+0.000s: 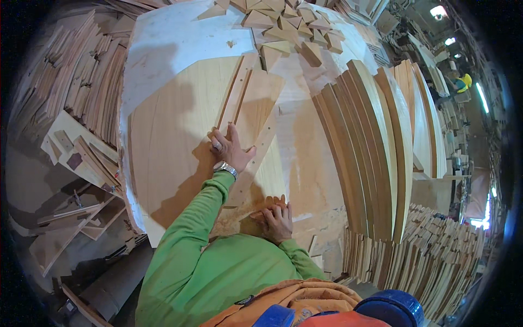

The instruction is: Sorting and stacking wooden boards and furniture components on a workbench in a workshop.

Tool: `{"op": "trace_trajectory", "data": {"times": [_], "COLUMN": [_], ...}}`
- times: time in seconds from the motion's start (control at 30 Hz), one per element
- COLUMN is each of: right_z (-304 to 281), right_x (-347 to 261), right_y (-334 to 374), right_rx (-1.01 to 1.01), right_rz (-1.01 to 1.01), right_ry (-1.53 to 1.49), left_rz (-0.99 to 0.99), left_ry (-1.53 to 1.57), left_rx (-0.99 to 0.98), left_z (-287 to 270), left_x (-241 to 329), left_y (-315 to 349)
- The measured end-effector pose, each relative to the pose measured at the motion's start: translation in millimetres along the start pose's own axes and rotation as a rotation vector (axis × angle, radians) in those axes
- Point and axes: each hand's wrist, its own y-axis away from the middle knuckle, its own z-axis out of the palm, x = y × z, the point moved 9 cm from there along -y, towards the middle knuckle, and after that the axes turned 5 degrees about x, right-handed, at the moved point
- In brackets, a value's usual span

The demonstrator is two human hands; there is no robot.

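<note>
A broad pale wooden panel (171,117) with angled edges lies flat on the worktable. Across it runs a wooden strip (237,90) with two dark edge lines, and a slanted strip with several small holes (263,140) lies to its right. My left hand (231,148), with a ring and a metal watch, presses on the wood at the near end of the first strip, fingers spread and thumb out to the right. My right hand (278,222) rests at the near edge of the wood, its fingers apart and slightly bent. Neither hand visibly grips anything.
Small wooden wedges (289,24) are heaped at the table's far end. Long curved boards (362,147) stand in a row on the right. Stacked wood strips (430,256) fill the lower right, and more timber (71,76) leans at left. A person in a yellow helmet (464,83) is far right.
</note>
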Motion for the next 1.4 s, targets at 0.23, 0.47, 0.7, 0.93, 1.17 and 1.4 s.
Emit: {"op": "trace_trajectory", "data": {"times": [0.23,0.47,0.7,0.93,1.17,1.4], "right_z": [-10,13,4,0,7,2], "right_x": [-5,7,1,1,5,1], "right_y": [-30,-45,-75,-102,-114,-178], "right_rx": [0.038,-0.036,0.009,0.011,-0.019,0.024], "right_rz": [-0.026,-0.119,-0.126,-0.131,-0.155,-0.178], "right_ry": [-0.011,-0.019,-0.075,-0.103,-0.030,0.015], "left_rz": [-0.024,0.007,0.016,-0.032,-0.043,-0.007], "left_ry": [0.037,0.016,0.061,0.074,0.099,0.020], "left_rx": [-0.029,0.009,0.048,0.004,-0.046,0.069], "left_z": [4,-2,-1,2,3,1], "left_x": [-2,8,4,3,4,6], "left_y": [-24,-46,-66,-89,-108,-165]}}
